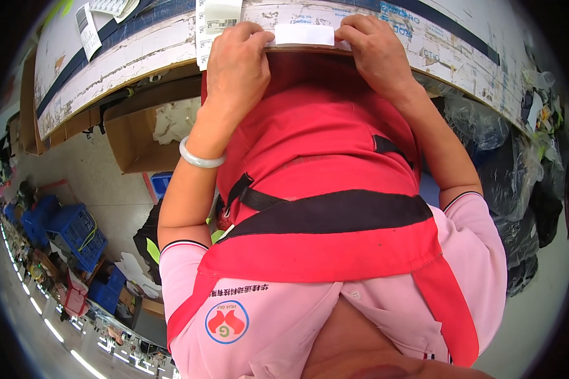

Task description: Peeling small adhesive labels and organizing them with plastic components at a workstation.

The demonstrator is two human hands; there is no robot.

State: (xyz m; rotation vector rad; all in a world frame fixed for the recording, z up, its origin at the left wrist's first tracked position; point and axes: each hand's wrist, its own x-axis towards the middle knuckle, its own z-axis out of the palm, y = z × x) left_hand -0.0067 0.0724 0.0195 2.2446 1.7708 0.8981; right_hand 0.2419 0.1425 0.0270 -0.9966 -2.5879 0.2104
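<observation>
Both sets of fingertips are pressed down on a small white rectangular paper label lying at the near edge of the scuffed, white-painted wooden workbench. The left hand has its fingers bunched together over the label's left end; the right hand pinches the right end, fingers curled and close. Neither hand is open; each is clamped on the slip, though I cannot tell whether the thumbs hook beneath the bench lip.

A pale green bangle sits on the left wrist. Below the forearms hangs a red apron with a black strap over a pink shirt.

My worry is that uneven pressure could crease or skew the label, and that on this flaking surface it may not stick well. Another printed white sheet lies just beside the left fingers and could get caught. An open brown cardboard box stands under the bench.
</observation>
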